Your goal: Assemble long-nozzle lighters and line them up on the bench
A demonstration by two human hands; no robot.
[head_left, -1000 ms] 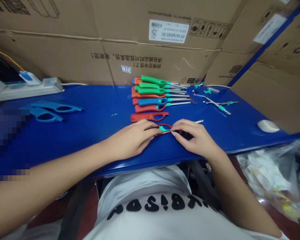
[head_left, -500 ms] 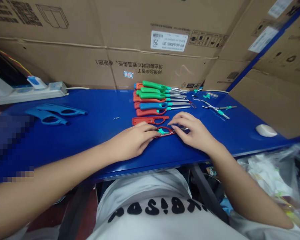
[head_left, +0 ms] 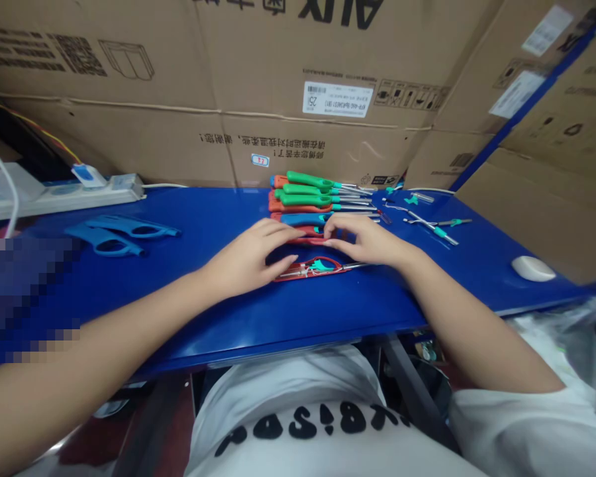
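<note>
A red lighter shell half is between my two hands, just above the blue table. My left hand has its fingers over the shell's left end, which they hide, with the thumb lower down. My right hand pinches the right end between thumb and fingers. Directly below lies the other half, an opened red lighter body holding a green trigger, white inner parts and a metal rod. Behind my hands, a row of assembled stick lighters in green, blue and red points rightward.
Two blue shell halves lie at left, near a white power strip. Loose rods with green parts are scattered at right, short of a white mouse-shaped object. Cardboard walls the table's back.
Both hands have left the opened red lighter body and moved farther back to the red shell half, taking hold of it. The view has shifted slightly.
</note>
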